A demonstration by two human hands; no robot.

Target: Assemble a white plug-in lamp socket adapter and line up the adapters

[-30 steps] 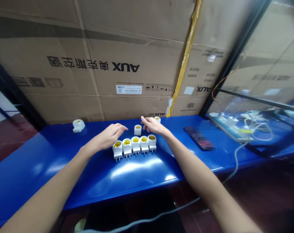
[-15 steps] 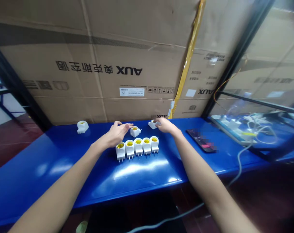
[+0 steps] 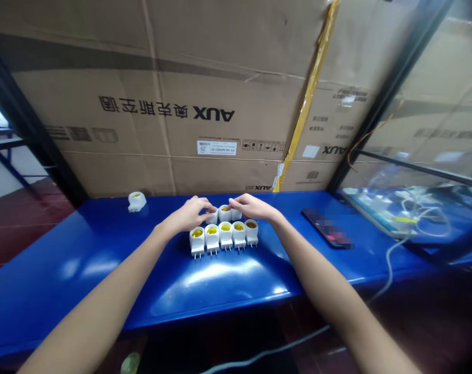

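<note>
Several white plug-in lamp sockets (image 3: 226,236) with yellow-gold inner threads stand side by side in a front row, their metal prongs toward me. Behind this row my left hand (image 3: 192,213) pinches a left rear socket (image 3: 211,216) between thumb and fingers. My right hand (image 3: 253,206) has its fingers closed on a right rear socket (image 3: 236,213), which they partly cover. Between those two sits a middle rear socket (image 3: 224,213), close against both. Another lone socket (image 3: 136,201) lies apart at the back left.
A blue table (image 3: 103,270) carries everything. A big cardboard box (image 3: 173,135) stands along its back edge. To the right lie a phone (image 3: 326,228) and a blurred power strip (image 3: 372,210) with white cables. A black post (image 3: 387,88) rises beside them.
My right hand has brought its socket left and nearer, beside the middle one. My left hand, which was beside the middle socket, now pinches another at its left. The view shifted slightly.
</note>
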